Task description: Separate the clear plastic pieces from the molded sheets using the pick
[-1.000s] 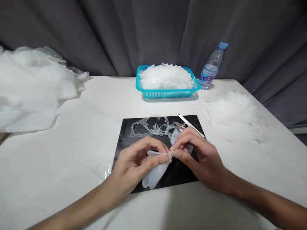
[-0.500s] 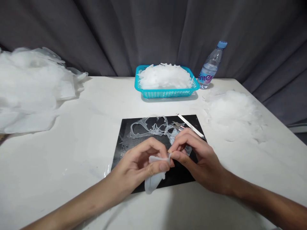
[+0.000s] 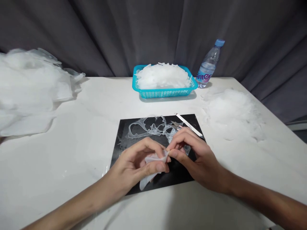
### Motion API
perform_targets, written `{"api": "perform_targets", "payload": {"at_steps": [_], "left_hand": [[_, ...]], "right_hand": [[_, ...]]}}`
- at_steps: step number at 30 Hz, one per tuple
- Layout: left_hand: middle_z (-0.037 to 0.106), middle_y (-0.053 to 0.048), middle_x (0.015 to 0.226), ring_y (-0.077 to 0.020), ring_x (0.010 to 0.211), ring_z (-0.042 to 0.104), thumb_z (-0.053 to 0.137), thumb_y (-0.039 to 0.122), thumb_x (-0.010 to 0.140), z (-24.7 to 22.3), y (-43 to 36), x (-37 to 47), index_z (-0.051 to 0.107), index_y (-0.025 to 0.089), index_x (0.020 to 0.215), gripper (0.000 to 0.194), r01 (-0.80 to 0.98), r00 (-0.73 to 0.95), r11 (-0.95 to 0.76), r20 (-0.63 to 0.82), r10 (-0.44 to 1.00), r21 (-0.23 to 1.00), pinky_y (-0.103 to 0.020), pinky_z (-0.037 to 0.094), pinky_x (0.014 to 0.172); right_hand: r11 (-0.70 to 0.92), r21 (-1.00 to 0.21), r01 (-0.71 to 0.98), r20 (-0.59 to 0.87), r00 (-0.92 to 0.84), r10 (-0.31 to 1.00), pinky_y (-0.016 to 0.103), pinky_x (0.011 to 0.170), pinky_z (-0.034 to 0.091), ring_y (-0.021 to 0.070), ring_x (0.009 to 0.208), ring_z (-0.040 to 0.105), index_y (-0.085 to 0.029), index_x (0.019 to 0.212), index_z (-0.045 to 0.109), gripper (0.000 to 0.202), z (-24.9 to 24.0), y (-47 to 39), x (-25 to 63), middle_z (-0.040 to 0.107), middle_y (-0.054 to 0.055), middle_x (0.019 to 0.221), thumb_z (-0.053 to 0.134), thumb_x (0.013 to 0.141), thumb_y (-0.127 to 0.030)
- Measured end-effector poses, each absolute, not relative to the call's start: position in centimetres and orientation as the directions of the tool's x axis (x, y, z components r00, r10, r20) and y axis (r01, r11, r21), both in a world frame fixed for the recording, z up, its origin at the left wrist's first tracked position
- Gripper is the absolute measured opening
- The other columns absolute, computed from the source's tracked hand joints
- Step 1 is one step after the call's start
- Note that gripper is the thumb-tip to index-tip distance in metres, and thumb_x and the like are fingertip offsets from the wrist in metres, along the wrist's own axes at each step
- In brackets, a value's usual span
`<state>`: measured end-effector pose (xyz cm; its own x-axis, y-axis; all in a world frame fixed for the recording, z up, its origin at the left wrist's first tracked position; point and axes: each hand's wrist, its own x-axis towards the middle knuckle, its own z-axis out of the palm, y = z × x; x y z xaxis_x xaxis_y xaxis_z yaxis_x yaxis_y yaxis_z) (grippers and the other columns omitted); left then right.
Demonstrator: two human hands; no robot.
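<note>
Between thumb and fingers, my left hand (image 3: 141, 161) grips a soft, translucent whitish piece (image 3: 146, 181), thin and curved, whose lower end hangs below the thumb. My right hand (image 3: 192, 153) pinches the same piece at its right edge, so the fingertips of both hands nearly meet. Both hands are over a black mat (image 3: 165, 180). Thin translucent trimmings (image 3: 153, 129) lie in loops on the far part of the mat. A small pointed metal tool (image 3: 177, 124) lies beyond my right hand, partly hidden by it.
A turquoise basket (image 3: 165, 93) heaped with white translucent pieces stands at the back. Beside it is a water bottle (image 3: 207, 65). Stacked translucent sheets (image 3: 28, 86) fill the left side, and a pile of wispy scraps (image 3: 232, 111) lies right. A white strip-like tool (image 3: 189, 125) crosses the mat's corner.
The hanging end of the piece has swung left and turned, showing narrower beneath my left thumb. Both hands keep their grip. The whole view has shifted slightly.
</note>
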<state>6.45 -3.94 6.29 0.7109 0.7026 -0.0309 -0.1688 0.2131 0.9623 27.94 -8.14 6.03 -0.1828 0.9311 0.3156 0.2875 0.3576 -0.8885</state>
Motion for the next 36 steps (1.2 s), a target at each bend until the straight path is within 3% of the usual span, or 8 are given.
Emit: {"api": "perform_targets", "payload": {"at_steps": [7,16,19,22,24,30,34,36], "left_hand": [[0.069,0.000,0.095,-0.0077,0.075,0.065,0.080,0.005,0.084,6.6,-4.0,6.6,0.064,0.016,0.074,0.022,-0.159,0.662,0.126,0.011,0.749,0.979,-0.018,0.055,0.067],[0.068,0.000,0.095,-0.0077,0.074,0.063,0.082,0.008,0.082,6.7,-4.0,6.7,0.065,0.016,0.071,0.022,-0.053,0.655,0.040,0.005,0.756,0.998,-0.018,0.051,0.065],[0.067,0.000,0.097,-0.0100,0.083,0.064,0.083,0.009,0.082,6.5,-4.2,6.5,0.067,0.017,0.074,0.020,0.015,0.634,-0.105,0.072,0.770,0.994,-0.020,0.050,0.072],[0.066,-0.001,0.101,-0.0115,0.089,0.064,0.081,0.013,0.087,6.2,-4.5,6.2,0.068,0.019,0.082,0.015,0.081,0.628,-0.264,0.157,0.763,0.961,-0.023,0.050,0.078],[0.065,-0.002,0.104,-0.0115,0.089,0.064,0.079,0.015,0.090,6.0,-4.7,6.0,0.068,0.019,0.085,0.013,0.138,0.623,-0.338,0.184,0.760,0.931,-0.023,0.049,0.077],[0.063,-0.003,0.104,-0.0121,0.088,0.063,0.076,0.019,0.093,5.9,-5.0,6.0,0.067,0.019,0.088,0.011,0.212,0.585,-0.435,0.242,0.774,0.875,-0.023,0.046,0.073],[0.064,-0.004,0.103,-0.0158,0.092,0.063,0.079,0.027,0.092,6.3,-5.0,5.9,0.068,0.020,0.091,0.013,0.204,0.565,-0.402,0.228,0.793,0.893,-0.026,0.048,0.080],[0.065,-0.004,0.102,-0.0172,0.096,0.063,0.070,0.032,0.099,6.4,-4.9,5.7,0.069,0.021,0.094,0.012,0.204,0.570,-0.362,0.190,0.800,0.910,-0.028,0.048,0.084]], "right_hand": [[0.373,-0.874,0.311,0.328,-0.188,0.926,0.033,0.080,0.046,0.0147,0.083,0.057,-0.022,0.092,0.065,0.011,6.1,-8.3,27.8,0.063,0.000,0.091,0.063,0.103,-0.022],[0.469,-0.812,0.348,0.369,-0.316,0.874,0.033,0.079,0.051,0.0164,0.087,0.061,-0.023,0.104,0.067,0.005,6.7,-7.3,29.1,0.066,0.002,0.095,0.063,0.103,-0.025],[0.446,-0.709,0.546,0.402,-0.207,0.892,0.034,0.079,0.051,0.0190,0.090,0.061,-0.023,0.109,0.066,0.008,5.9,-6.1,30.6,0.065,0.004,0.098,0.061,0.104,-0.027],[0.343,-0.479,0.808,0.401,-0.146,0.904,0.041,0.088,0.051,0.0263,0.100,0.061,-0.020,0.112,0.063,0.017,4.3,-4.8,32.1,0.066,0.009,0.107,0.064,0.102,-0.034],[0.285,-0.383,0.878,0.350,-0.148,0.925,0.044,0.088,0.051,0.0299,0.104,0.062,-0.019,0.112,0.062,0.020,3.3,-4.4,32.7,0.066,0.012,0.111,0.063,0.102,-0.036],[0.293,-0.349,0.890,0.284,-0.198,0.938,0.040,0.086,0.053,0.0273,0.101,0.065,-0.019,0.105,0.065,0.018,2.5,-4.3,33.0,0.066,0.010,0.104,0.051,0.108,-0.030],[0.277,-0.335,0.901,0.274,-0.189,0.943,0.038,0.077,0.051,0.0267,0.098,0.065,-0.021,0.102,0.067,0.020,2.9,-4.5,32.9,0.067,0.008,0.102,0.055,0.107,-0.035],[0.287,-0.334,0.898,0.282,-0.195,0.939,0.038,0.077,0.051,0.0264,0.098,0.065,-0.021,0.100,0.068,0.021,3.0,-4.6,32.8,0.066,0.008,0.102,0.055,0.107,-0.037]]}}
